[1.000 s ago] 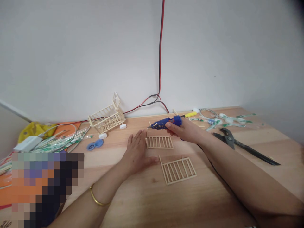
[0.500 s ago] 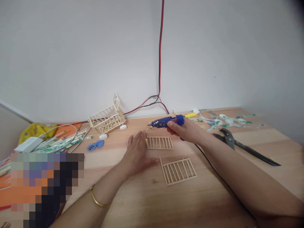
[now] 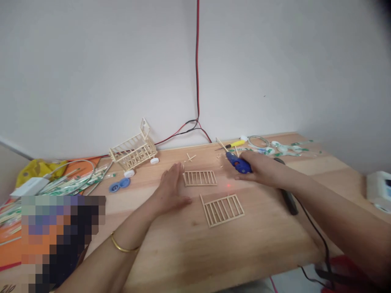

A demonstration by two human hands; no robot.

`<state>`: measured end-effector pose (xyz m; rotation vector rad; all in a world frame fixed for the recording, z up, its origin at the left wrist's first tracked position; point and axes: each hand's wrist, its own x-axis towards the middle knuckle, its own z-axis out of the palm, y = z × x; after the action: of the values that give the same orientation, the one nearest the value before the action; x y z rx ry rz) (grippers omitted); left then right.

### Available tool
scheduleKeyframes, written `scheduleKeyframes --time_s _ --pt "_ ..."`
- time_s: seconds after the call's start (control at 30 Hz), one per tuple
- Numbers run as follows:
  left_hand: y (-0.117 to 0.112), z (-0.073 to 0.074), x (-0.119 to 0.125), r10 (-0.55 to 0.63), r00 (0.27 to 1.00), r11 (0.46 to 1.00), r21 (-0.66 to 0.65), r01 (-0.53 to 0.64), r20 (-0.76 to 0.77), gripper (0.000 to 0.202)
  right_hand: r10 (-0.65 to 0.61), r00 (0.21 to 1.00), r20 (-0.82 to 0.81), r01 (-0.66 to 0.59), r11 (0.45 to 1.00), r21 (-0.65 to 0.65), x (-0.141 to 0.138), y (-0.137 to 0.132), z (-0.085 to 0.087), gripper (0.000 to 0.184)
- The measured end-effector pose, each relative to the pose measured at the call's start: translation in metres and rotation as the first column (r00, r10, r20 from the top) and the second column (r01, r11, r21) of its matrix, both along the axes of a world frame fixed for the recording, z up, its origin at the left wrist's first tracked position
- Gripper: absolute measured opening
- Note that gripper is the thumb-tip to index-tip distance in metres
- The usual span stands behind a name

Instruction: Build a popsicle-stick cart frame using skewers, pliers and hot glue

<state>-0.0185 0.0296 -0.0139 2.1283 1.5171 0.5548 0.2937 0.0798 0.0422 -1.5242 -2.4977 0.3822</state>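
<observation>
Right hand [image 3: 259, 167]: gripping the blue glue gun [image 3: 240, 163]
Left hand [image 3: 169, 190]: staying open, sitting nearer the far slatted frame [image 3: 200, 178]
Frame's long axis: running sideways, left of the gun

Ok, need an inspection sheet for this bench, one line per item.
Surface: wooden tabletop, loose crossed sticks toward the back
Job's things: far frame and near frame, both slatted, lying flat; blue glue gun
Clutter: wrapped sticks, blue caps left; yellow-handled tool at back
Hands: left hand open beside far frame; right hand gripping glue gun
Cables: red-black cable down wall; black cord at right
Surroundings: wheeled stick model near wall; white device, right edge
</observation>
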Motion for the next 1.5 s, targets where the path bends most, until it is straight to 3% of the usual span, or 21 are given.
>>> scheduleKeyframes --time_s 0.17,0.27,0.33,0.43,0.53,0.63,0.77,1.0,1.13,1.27,1.5 --pt "0.003 0.003 -0.016 -0.016 0.998 0.995 -0.098 0.023 0.065 0.093 0.044 0.998 0.039 -0.042 0.998 -0.048 0.047 -0.021 -0.024 0.028" --pt "0.004 -0.001 -0.026 0.006 0.989 0.996 -0.089 0.007 0.145 0.083 0.069 0.996 0.060 -0.065 0.996 -0.065 0.061 -0.033 -0.021 0.032" --pt "0.005 -0.004 -0.029 0.037 0.969 0.996 -0.085 -0.017 0.243 0.078 0.049 0.998 0.042 -0.049 0.999 0.000 0.060 -0.043 -0.014 0.037" --pt "0.007 -0.006 -0.028 0.149 0.890 0.987 -0.125 -0.105 0.430 0.071 0.041 0.999 -0.034 -0.036 0.990 0.135 0.040 -0.062 -0.001 0.031" --pt "0.011 0.000 -0.024 0.246 0.833 0.969 -0.161 -0.190 0.496 0.062 0.248 0.963 -0.108 -0.248 0.969 0.010 0.003 -0.079 0.005 0.028" --pt "0.015 0.011 -0.020 0.259 0.873 0.966 -0.114 -0.233 0.413 0.049 0.352 0.934 -0.063 -0.357 0.928 -0.104 -0.031 -0.087 0.003 0.043" --pt "0.026 0.014 -0.017 0.234 0.901 0.972 -0.055 -0.230 0.364 0.039 0.367 0.930 0.032 -0.359 0.921 -0.148 -0.051 -0.085 -0.004 0.051" --pt "0.050 -0.002 -0.011 0.151 0.905 0.988 -0.044 -0.146 0.398 0.039 0.327 0.945 -0.014 -0.326 0.933 -0.155 -0.047 -0.082 -0.005 0.049" --pt "0.056 -0.005 -0.009 0.081 0.915 0.997 -0.025 -0.078 0.396 0.036 0.279 0.949 -0.148 -0.286 0.958 -0.025 -0.050 -0.067 0.005 0.048" --pt "0.059 -0.007 -0.008 0.054 0.915 0.998 0.002 -0.060 0.399 0.036 0.276 0.946 -0.167 -0.259 0.959 0.118 -0.066 -0.044 0.020 0.045" --pt "0.057 -0.010 -0.007 -0.026 0.930 0.998 0.062 0.003 0.367 0.028 0.296 0.949 -0.107 -0.278 0.948 0.155 -0.097 -0.011 0.028 0.044"
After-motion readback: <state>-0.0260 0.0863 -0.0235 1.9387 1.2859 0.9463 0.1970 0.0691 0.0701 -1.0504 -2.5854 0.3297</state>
